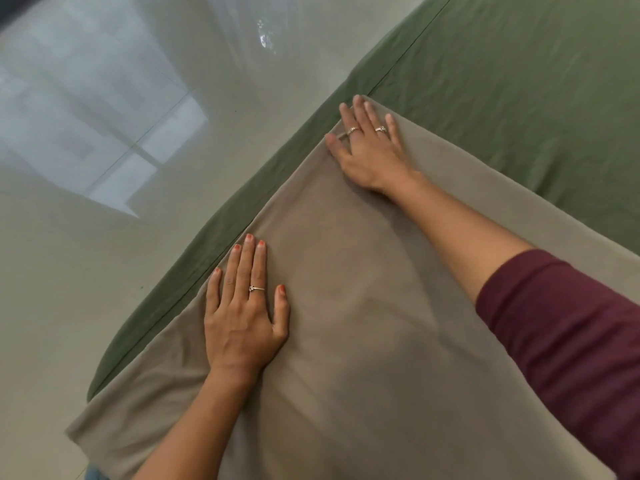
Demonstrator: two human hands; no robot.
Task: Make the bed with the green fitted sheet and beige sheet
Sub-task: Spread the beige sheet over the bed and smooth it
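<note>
Head view. Green sheet (519,98) covers the bed, stretched over the top and down the side toward the floor (86,254); light wrinkles, a seam line runs along the bed edge. Beige sheet (363,323) lies on top of it, one corner near the bed edge under the right hand, its left edge running roughly along the seam; lower end overhangs the bed side and is cut off by the frame bottom.

Left hand (242,313): flat, fingers straight, palm down on beige sheet near its left edge. Right hand (369,150): flat, fingers spread, pressing the beige corner; thumb at the fabric edge, cannot tell whether it tucks under. Hands well apart. Right sleeve (571,341), maroon, cut off at frame right.

Floor glossy, window reflection blurred. Small blue patch at bottom left, unidentifiable.
</note>
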